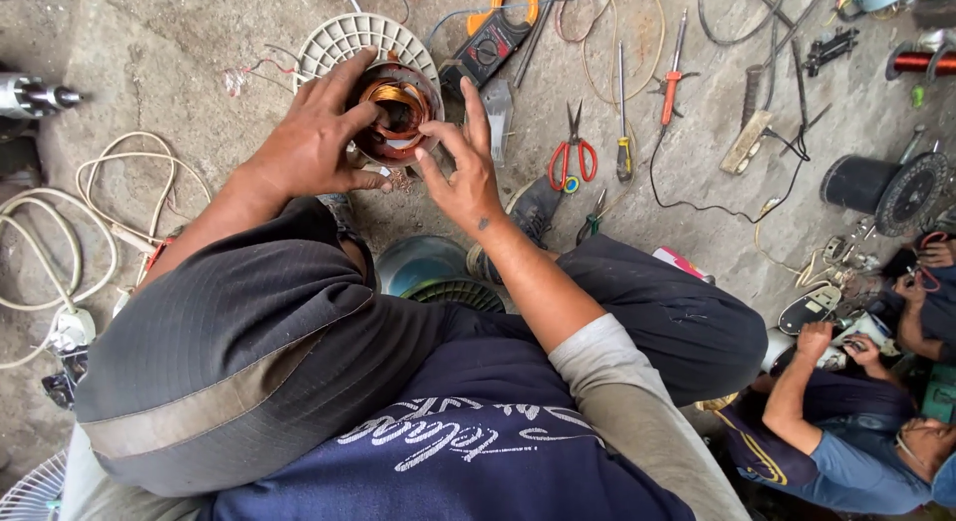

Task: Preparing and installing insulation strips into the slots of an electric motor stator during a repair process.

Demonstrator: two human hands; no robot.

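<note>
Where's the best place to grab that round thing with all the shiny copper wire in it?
Probably the outer metal ring of the copper-wound motor core, one hand on each side, as the left hand and right hand do. The ring looks hard; the thin wire inside could bend.

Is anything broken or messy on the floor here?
Yes, it's messy. Scissors, screwdrivers and loose wires lie scattered over the concrete floor. The left hand and right hand hold a bare copper coil; I can't tell if it's damaged.
</note>
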